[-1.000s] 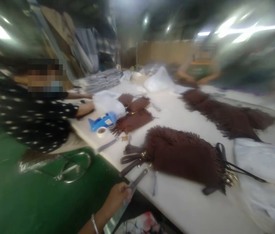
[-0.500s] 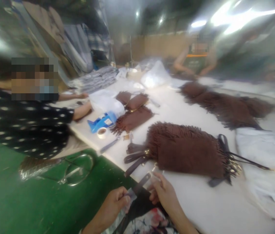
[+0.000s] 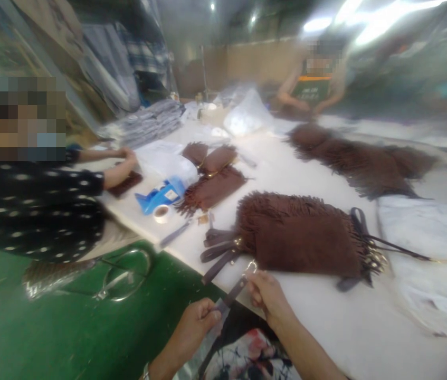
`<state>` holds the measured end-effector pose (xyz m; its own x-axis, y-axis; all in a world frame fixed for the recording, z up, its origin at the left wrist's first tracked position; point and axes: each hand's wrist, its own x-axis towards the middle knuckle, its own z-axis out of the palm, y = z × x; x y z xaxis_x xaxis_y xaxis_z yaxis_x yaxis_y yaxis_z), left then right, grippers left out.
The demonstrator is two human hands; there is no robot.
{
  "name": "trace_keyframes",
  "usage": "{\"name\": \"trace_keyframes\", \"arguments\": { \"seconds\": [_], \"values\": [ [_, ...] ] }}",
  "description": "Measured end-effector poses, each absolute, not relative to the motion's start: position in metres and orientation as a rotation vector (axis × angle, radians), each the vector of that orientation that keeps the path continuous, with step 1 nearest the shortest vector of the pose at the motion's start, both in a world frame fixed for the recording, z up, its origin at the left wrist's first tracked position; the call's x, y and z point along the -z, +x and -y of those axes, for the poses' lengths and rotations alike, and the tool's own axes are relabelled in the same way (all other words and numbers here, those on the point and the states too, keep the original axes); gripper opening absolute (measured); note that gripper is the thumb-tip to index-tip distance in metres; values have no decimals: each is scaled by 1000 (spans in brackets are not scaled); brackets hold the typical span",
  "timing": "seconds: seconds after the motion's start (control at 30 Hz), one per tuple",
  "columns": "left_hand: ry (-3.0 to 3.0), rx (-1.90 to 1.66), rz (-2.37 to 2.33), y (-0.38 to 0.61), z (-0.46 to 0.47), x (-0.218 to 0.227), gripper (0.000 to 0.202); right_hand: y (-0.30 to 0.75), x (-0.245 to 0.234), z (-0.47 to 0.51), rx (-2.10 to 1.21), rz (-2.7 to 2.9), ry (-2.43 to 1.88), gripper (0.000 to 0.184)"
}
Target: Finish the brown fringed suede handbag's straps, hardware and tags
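My left hand (image 3: 199, 323) is closed around a dark brown strap (image 3: 236, 289), whose lower part is inside a clear plastic sleeve (image 3: 220, 306). At the strap's upper end, beside its metal clasp (image 3: 251, 266), my right hand (image 3: 267, 296) has its fingers pinched together. The strap slants over the table's edge above my lap. Just beyond lies a stack of brown fringed bags (image 3: 306, 243), with dark wrist straps (image 3: 219, 253) sticking out on its left and metal hardware on its right.
The white table (image 3: 270, 158) bears more fringed bags (image 3: 217, 187), a tape roll (image 3: 161, 213), a blue packet (image 3: 162, 196) and white plastic (image 3: 425, 253). A co-worker in a dotted top (image 3: 37, 211) handles a brown piece at left; another person (image 3: 312, 89) works at the far side.
My right hand's fingers have drawn together at the strap's clasp end, where clear plastic showed before. The left co-worker's hands have shifted, and a brown piece shows under them. The view has turned slightly.
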<state>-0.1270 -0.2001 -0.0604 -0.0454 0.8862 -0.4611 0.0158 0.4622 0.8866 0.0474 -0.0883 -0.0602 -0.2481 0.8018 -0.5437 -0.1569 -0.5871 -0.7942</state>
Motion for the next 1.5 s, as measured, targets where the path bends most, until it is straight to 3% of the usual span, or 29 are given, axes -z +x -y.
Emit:
{"name": "trace_keyframes", "arguments": {
  "seconds": [0.17, 0.5, 0.8, 1.13, 1.5],
  "values": [
    [686, -912, -1344, -110, 183, 61, 44, 52, 58, 90, -1936, 778, -1344, 35],
    [714, -956, -1300, -88, 143, 51, 36, 53, 51, 88, -1976, 766, -1318, 39],
    [824, -1025, -1388, -73, 134, 42, 18, 54, 56, 89, -1886, 878, -1341, 39],
    [692, -1035, -1292, -74, 112, 49, 35, 74, 49, 97, -1562, 1440, -1452, 31],
    [759, -1008, -1272, -78, 106, 48, 34, 70, 52, 92, -1544, 1558, -1503, 24]
  ]
}}
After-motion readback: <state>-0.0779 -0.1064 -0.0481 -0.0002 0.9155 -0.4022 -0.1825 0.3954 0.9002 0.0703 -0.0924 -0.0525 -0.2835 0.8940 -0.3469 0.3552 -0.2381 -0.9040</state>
